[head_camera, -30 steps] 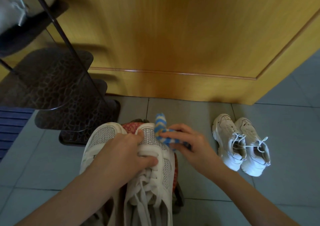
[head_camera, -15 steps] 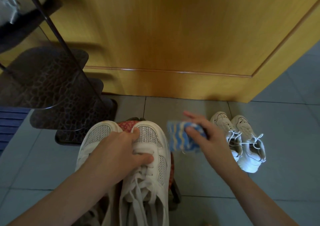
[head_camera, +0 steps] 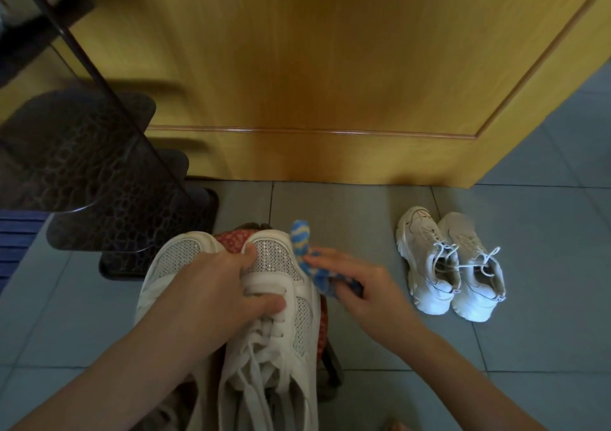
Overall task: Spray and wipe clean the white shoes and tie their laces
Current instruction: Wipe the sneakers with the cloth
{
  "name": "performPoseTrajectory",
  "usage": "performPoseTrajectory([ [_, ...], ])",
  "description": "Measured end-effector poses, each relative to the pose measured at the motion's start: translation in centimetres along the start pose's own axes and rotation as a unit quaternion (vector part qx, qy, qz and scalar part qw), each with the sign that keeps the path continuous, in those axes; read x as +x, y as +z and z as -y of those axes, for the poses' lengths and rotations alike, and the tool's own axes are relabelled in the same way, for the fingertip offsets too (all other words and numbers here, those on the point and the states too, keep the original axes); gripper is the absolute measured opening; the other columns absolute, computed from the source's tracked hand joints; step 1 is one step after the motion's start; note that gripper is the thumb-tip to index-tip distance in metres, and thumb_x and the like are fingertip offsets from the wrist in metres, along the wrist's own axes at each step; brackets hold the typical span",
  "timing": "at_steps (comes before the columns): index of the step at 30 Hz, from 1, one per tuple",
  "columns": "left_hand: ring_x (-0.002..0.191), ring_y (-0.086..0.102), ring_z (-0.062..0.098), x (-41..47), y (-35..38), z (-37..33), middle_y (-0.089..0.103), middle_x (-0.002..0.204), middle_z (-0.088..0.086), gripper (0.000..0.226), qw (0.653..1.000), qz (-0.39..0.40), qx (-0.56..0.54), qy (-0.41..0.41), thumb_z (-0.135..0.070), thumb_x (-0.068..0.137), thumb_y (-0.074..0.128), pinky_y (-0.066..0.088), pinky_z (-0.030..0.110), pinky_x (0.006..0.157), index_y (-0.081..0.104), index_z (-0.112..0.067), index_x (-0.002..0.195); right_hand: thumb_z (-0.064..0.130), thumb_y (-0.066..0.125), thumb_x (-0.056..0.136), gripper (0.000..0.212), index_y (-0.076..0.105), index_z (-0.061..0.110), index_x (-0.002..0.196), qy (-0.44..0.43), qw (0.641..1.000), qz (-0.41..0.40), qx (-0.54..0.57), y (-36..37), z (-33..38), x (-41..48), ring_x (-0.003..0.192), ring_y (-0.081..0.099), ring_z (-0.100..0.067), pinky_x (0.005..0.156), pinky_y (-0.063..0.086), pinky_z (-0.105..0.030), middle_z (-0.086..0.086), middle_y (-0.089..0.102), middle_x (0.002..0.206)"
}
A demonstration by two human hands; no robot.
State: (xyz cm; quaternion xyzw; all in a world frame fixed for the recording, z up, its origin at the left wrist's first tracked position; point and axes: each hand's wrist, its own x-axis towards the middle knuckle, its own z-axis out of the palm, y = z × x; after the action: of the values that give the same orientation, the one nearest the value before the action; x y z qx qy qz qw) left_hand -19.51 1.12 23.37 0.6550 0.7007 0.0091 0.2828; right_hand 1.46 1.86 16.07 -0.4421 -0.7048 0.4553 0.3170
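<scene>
We find the white shoes [head_camera: 277, 265] low at centre, toes pointing away. The left hand [head_camera: 215, 291] grips them across the upper laces. The right hand [head_camera: 367, 291] pinches a blue striped cloth [head_camera: 302, 242] at the right shoe's side. A second pair [head_camera: 446, 265] stands on the tiled floor [head_camera: 545, 265] to the right.

Both forearms are bare and reach in from the bottom, the left from the lower left corner, the right from the lower right. The left hand [head_camera: 218, 295] lies palm down on a white shoe [head_camera: 277, 262] and grips it, fingers curled over the toe, thumb stretched across the upper. The right hand [head_camera: 367, 291], slightly blurred, is turned back up, its fingers curled round a blue striped cloth [head_camera: 301, 238] at that shoe's edge.
</scene>
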Motion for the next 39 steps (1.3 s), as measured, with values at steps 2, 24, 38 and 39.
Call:
performPoseTrajectory([
  [2,0.115,0.055,0.012,-0.1,0.1,0.2,0.06,0.126,-0.002,0.092,1.0,-0.004,-0.02,-0.003,-0.058,0.065,0.072,0.043,0.031,0.099,0.033,-0.028,0.143,0.018,0.047,0.083,0.048,0.056,0.045,0.121,0.011,1.0,-0.004,-0.021,0.1,0.0,-1.8,0.109,0.061,-0.013,0.084,0.053,-0.031,0.023,0.055,0.131],
  [24,0.083,0.065,0.009,6.1,-5.7,0.1,0.069,0.083,-0.011,0.014,0.909,-0.203,-0.348,0.109,-0.022,0.076,0.074,0.053,0.024,0.077,0.068,-0.033,0.081,0.017,0.049,0.095,0.029,0.055,0.024,0.123,0.105,0.986,-0.045,0.122,-0.3,8.3,7.6,0.107,0.056,-0.003,0.089,0.048,-0.024,0.006,0.058,0.124],
  [38,0.086,0.062,0.027,7.7,-3.7,0.1,0.07,0.091,0.015,0.014,0.966,-0.124,-0.195,0.114,-0.021,0.079,0.072,0.038,0.014,0.057,0.074,-0.01,0.086,0.086,0.047,0.062,0.118,0.021,0.001,0.139,0.296,0.885,0.142,-0.33,4.0,10.3,4.6,0.122,0.047,-0.025,0.091,0.041,-0.034,-0.011,0.046,0.136],
  [39,0.087,0.063,0.026,7.6,-3.8,0.3,0.07,0.092,0.014,0.015,0.967,-0.117,-0.199,0.108,-0.024,0.08,0.071,0.041,0.019,0.06,0.074,-0.011,0.088,0.084,0.052,0.063,0.125,0.011,-0.003,0.144,0.297,0.88,0.156,-0.337,4.3,10.4,4.7,0.126,0.044,-0.025,0.094,0.04,-0.033,-0.013,0.04,0.141],
])
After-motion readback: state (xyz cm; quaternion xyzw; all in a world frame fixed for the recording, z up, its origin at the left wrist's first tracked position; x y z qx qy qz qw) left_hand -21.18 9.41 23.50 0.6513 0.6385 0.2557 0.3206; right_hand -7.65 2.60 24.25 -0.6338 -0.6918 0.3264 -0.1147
